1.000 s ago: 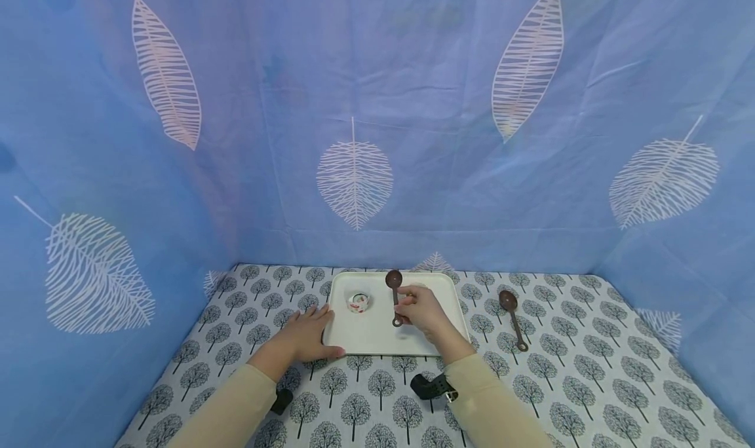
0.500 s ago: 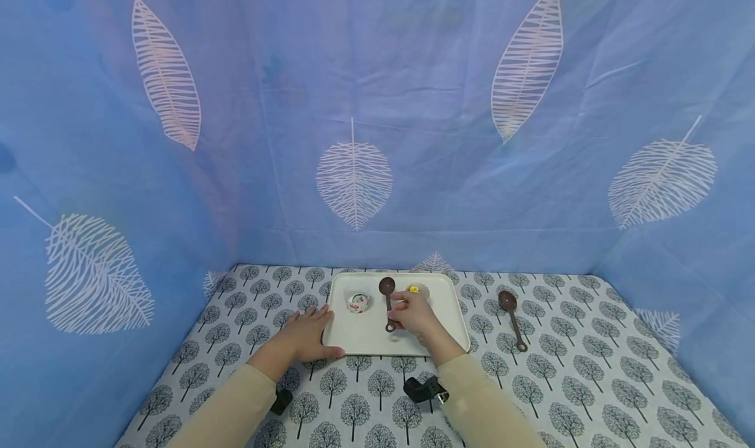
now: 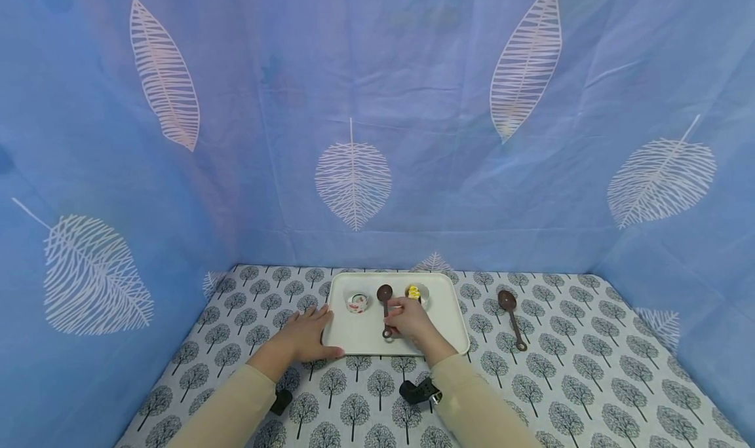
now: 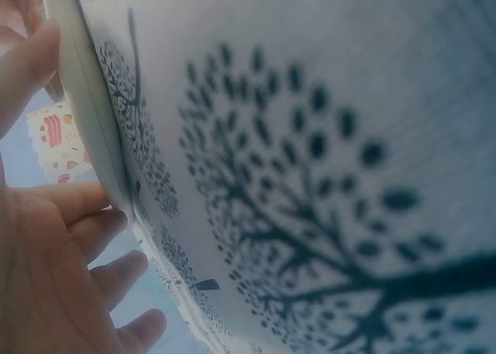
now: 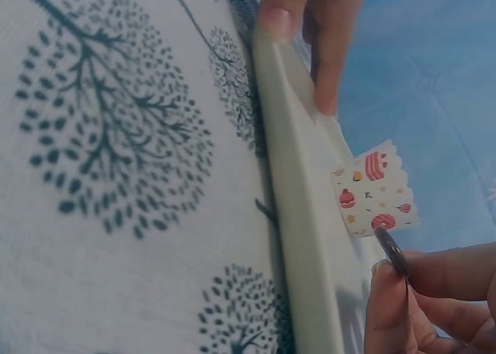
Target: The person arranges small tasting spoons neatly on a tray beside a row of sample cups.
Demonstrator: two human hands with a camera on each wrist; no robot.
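My right hand (image 3: pixel 411 320) pinches the handle of a dark brown spoon (image 3: pixel 385 293) between thumb and fingers, over the middle of a cream tray (image 3: pixel 366 343). The spoon's bowl points to the far side; I cannot tell whether it touches the tray. My left hand (image 3: pixel 309 335) rests at the tray's left front corner, fingers spread, thumb along the front edge. On the tray's left side stands a small paper cup (image 3: pixel 357 303) printed with red cakes, seen closer as the patterned cup (image 5: pixel 376 187) in the right wrist view. Right of the spoon, a second cup (image 3: pixel 425 297) holds something yellow (image 3: pixel 414 293).
Another dark brown spoon (image 3: pixel 512 317) lies on the tree-print tablecloth (image 3: pixel 566 369), right of the tray. A blue leaf-patterned curtain (image 3: pixel 425 199) encloses the table's back and sides.
My right hand has moved left and toward me with the spoon, lowering it over the tray. The right cup and its yellow content have come into view. My left hand has stayed put.
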